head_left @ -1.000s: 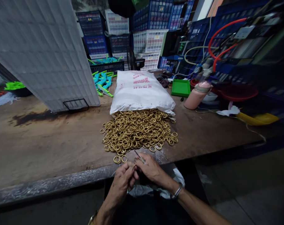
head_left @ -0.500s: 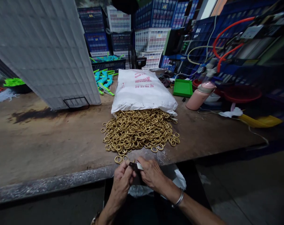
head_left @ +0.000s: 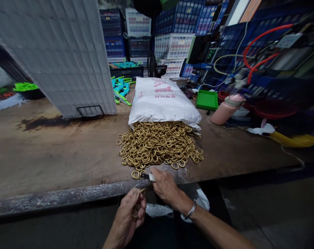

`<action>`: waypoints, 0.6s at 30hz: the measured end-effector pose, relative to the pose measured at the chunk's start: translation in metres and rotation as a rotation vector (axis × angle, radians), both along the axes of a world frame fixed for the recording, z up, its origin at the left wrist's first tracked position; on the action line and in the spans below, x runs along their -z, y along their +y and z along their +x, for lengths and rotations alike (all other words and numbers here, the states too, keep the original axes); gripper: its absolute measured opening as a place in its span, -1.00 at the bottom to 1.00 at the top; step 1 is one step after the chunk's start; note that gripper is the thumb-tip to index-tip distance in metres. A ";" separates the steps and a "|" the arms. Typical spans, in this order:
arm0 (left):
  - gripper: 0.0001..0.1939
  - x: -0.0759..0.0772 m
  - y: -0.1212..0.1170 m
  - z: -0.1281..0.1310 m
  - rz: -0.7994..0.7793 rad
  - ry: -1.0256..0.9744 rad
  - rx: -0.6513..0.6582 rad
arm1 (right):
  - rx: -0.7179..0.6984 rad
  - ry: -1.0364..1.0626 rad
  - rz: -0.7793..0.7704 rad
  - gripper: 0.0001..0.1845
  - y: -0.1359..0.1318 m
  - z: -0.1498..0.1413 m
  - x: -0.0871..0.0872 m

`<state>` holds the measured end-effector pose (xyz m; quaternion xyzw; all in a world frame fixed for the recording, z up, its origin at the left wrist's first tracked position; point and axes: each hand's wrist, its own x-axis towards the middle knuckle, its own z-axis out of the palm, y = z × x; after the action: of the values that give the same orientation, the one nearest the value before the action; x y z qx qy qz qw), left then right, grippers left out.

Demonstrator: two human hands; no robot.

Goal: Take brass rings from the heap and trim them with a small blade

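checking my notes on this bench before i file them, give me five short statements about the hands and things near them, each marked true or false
1. The left hand holds at least one gold-coloured ring. True.
2. The right hand holds nothing. False: it grips a small dark tool.
3. The pile of rings lies on the near side of the white sack. True.
4. The green tray is to the left of the white sack. False: it is to the right.
5. A bangle is around the left wrist of the person. False: this one is around the right wrist.
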<state>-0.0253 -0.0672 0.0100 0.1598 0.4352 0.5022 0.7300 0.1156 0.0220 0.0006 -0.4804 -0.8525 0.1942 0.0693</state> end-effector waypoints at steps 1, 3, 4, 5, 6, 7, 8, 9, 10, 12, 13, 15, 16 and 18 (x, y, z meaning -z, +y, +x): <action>-0.75 0.001 0.001 -0.003 0.004 -0.005 -0.030 | -0.014 0.029 0.011 -0.73 -0.002 -0.006 0.000; -0.74 0.003 0.004 -0.010 0.020 -0.009 -0.095 | -0.049 0.066 0.032 -0.73 -0.007 -0.019 0.000; -0.76 0.003 0.005 -0.015 0.017 -0.017 -0.131 | -0.071 0.069 0.037 -0.72 -0.008 -0.025 -0.001; -0.78 0.003 0.006 -0.019 0.002 -0.032 -0.170 | -0.090 0.062 0.041 -0.70 -0.010 -0.031 -0.001; -0.79 0.003 0.007 -0.024 -0.022 -0.053 -0.212 | -0.108 0.050 0.045 -0.66 -0.011 -0.036 -0.002; -0.80 0.002 0.007 -0.028 -0.053 -0.081 -0.247 | -0.124 0.036 0.048 -0.63 -0.011 -0.040 -0.003; -0.81 0.002 0.007 -0.033 -0.080 -0.106 -0.278 | -0.124 0.022 0.053 -0.64 -0.011 -0.044 -0.003; -0.81 0.002 0.007 -0.037 -0.094 -0.128 -0.299 | -0.113 0.007 0.057 -0.66 -0.011 -0.046 -0.003; -0.81 0.002 0.007 -0.042 -0.099 -0.144 -0.315 | -0.105 0.004 0.062 -0.68 -0.011 -0.048 -0.002; -0.81 0.004 0.007 -0.049 -0.104 -0.170 -0.324 | -0.095 0.020 0.080 -0.69 -0.010 -0.051 0.001; -0.81 0.006 0.008 -0.051 -0.106 -0.181 -0.328 | -0.089 0.030 0.086 -0.68 -0.010 -0.051 0.004; -0.79 0.009 0.008 -0.055 -0.115 -0.208 -0.334 | -0.075 0.053 0.093 -0.67 -0.009 -0.052 0.009; -0.79 0.011 0.009 -0.056 -0.116 -0.218 -0.336 | -0.064 0.065 0.097 -0.67 -0.008 -0.051 0.011; -0.81 0.013 0.011 -0.056 -0.103 -0.222 -0.328 | -0.034 0.097 0.095 -0.66 -0.004 -0.049 0.013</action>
<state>-0.0817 -0.0564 -0.0027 -0.0069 0.3975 0.6058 0.6891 0.0662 0.0182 -0.0127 -0.4519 -0.8645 0.1776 0.1298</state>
